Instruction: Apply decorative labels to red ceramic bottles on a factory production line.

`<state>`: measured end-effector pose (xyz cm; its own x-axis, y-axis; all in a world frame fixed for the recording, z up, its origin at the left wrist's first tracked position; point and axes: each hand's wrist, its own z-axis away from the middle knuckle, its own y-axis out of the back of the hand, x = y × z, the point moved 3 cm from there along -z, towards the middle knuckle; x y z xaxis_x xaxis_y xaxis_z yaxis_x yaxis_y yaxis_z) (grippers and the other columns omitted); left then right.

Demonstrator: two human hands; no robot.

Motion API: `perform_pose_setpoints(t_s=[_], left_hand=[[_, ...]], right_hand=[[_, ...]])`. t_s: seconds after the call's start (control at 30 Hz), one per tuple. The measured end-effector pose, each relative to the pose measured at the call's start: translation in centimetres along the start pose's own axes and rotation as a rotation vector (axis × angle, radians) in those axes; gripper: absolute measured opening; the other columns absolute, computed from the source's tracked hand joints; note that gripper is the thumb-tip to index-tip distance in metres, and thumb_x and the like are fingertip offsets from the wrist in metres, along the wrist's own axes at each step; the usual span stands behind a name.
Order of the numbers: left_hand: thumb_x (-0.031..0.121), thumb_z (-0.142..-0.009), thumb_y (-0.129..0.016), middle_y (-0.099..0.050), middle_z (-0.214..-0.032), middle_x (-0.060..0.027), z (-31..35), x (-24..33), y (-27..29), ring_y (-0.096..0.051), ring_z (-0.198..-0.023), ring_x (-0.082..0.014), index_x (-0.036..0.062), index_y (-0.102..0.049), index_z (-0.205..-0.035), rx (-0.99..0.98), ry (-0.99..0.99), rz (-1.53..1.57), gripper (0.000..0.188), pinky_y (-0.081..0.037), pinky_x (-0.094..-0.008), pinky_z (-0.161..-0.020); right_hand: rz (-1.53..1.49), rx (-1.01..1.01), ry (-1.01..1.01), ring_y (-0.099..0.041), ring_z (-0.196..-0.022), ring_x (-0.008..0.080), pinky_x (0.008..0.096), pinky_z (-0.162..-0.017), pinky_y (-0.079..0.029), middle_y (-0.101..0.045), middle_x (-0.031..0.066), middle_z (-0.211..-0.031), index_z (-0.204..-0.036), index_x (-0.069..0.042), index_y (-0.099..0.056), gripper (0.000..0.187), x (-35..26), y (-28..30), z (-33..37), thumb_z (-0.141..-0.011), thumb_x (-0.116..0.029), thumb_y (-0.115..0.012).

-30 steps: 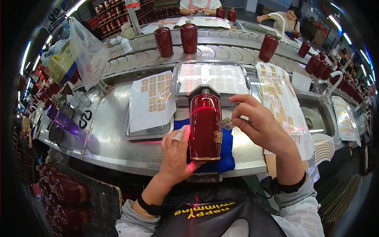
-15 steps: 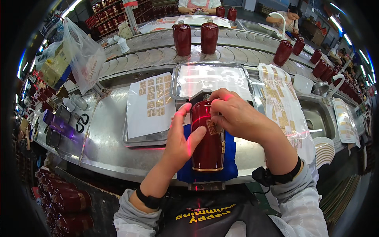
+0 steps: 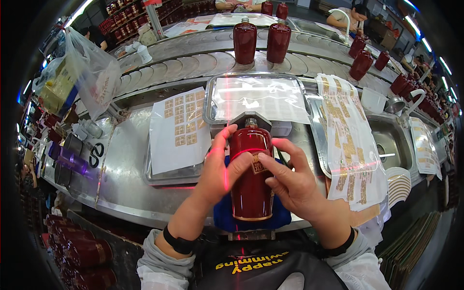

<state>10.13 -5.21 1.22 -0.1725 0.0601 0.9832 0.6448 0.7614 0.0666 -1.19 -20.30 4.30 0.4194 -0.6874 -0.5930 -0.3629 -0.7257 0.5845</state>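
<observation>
A dark red glazed bottle (image 3: 251,193) lies tilted in front of me on a blue cloth (image 3: 223,212), its neck at a black angular rest (image 3: 262,119). My left hand (image 3: 215,166) is closed round its left side, thumb on the front and fingers reaching up behind the shoulder. On the bottle's front sits a small square gold-and-red label (image 3: 257,164). My right hand (image 3: 297,181) is closed about the right side, a digit pressing the label and a finger by the shoulder. Both thumb tips come near the label's upper edge.
Beyond the bottle is a metal tray (image 3: 208,104) with white sheeting. A sheet of square gold labels (image 3: 162,140) lies left, gold strips on a backing sheet (image 3: 333,150) right. Farther off, two bottles (image 3: 245,43) stand on a conveyor (image 3: 188,63). A sink (image 3: 394,145) is at right.
My right hand has moved from the bottle's upper right, near the neck, down to its right side and label. The two bottles on the conveyor have shifted right. My left hand stays on the bottle.
</observation>
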Motion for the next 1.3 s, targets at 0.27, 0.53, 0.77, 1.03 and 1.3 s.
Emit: perform_pose_setpoints(t_s=[0.27,0.53,0.77,1.03,1.3], left_hand=[[0.023,-0.088,-0.066,-0.039,-0.14,-0.019,0.7,0.4,-0.6,-0.042,-0.128,-0.0238,-0.0043,-0.018,-0.147,0.005,-0.07,0.018,0.081,-0.032,-0.0363,-0.109],[0.021,-0.091,-0.064,-0.043,-0.137,-0.0182,0.7,-0.1,0.0,-0.045,-0.126,-0.0233,-0.0053,-0.023,-0.145,0.008,-0.06,0.074,0.073,-0.035,-0.0354,-0.107],[0.019,-0.095,-0.057,-0.04,-0.14,-0.0155,0.5,-0.5,0.3,-0.045,-0.126,-0.0212,-0.0017,-0.022,-0.147,-0.025,0.019,0.095,0.066,-0.035,-0.0346,-0.108],[0.016,-0.095,-0.058,-0.042,-0.14,-0.0167,1.2,-0.4,-0.3,-0.045,-0.126,-0.0212,-0.001,-0.017,-0.149,0.004,-0.034,0.052,0.07,-0.034,-0.0348,-0.108],[0.019,-0.093,-0.063,-0.047,-0.134,-0.0182,1.2,-0.4,-0.5,-0.048,-0.122,-0.021,-0.005,-0.02,-0.146,0.044,-0.021,0.208,0.072,-0.038,-0.0334,-0.104]], right_hand=[[0.045,-0.033,0.057,-0.045,-0.12,0.0405,0.0461,-0.102,-0.038,-0.042,0.0229,-0.135,-0.132,-0.009,-0.058,0.05,-0.2,-0.6,0.4,-0.083,-0.014,-0.07],[0.131,-0.046,0.038,-0.046,-0.116,0.041,0.0468,-0.098,-0.04,-0.043,0.0225,-0.129,-0.13,-0.01,-0.059,0.049,-1.0,-0.7,-0.2,-0.083,-0.015,-0.07],[0.179,-0.074,0.018,-0.045,-0.116,0.0422,0.0471,-0.098,-0.04,-0.042,0.0234,-0.132,-0.128,-0.01,-0.06,0.047,-1.2,-0.7,-0.3,-0.083,-0.016,-0.07],[0.117,-0.056,0.019,-0.045,-0.116,0.042,0.0474,-0.099,-0.04,-0.041,0.0236,-0.134,-0.129,-0.011,-0.059,0.048,-1.1,-0.8,0.1,-0.083,-0.016,-0.07],[0.105,-0.055,0.024,-0.046,-0.116,0.0412,0.0463,-0.099,-0.04,-0.043,0.0231,-0.133,-0.129,-0.013,-0.06,0.047,-0.9,-0.8,-0.2,-0.083,-0.015,-0.07]])
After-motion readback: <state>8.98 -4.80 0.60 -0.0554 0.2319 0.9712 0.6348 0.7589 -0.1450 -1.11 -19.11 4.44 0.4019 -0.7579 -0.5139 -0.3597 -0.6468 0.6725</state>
